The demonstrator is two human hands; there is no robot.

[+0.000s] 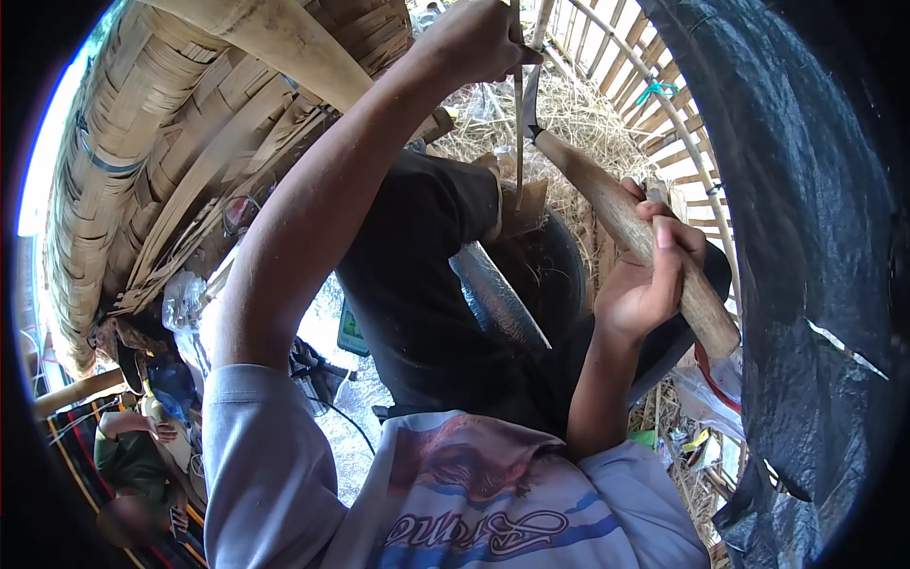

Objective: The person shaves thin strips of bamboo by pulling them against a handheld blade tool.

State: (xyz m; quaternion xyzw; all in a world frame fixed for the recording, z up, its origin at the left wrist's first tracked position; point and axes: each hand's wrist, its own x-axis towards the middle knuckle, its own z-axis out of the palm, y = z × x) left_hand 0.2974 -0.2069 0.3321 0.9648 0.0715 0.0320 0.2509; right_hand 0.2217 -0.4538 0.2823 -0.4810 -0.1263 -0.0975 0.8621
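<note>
My right hand is wrapped round the long, thick wooden handle of a knife. Its short curved blade points up and away from me, close beside a thin strip that looks like bamboo. At the top of the view my left hand is closed round the upper part of that strip, fingers pinched together. The strip hangs down toward my knee, near a brownish flat piece. Whether the blade touches the strip I cannot tell.
A woven bamboo wall and a thick pole rise on the left; a slatted bamboo wall and black plastic sheet stand on the right. Straw covers the floor ahead. Another person lies at lower left on a striped cloth.
</note>
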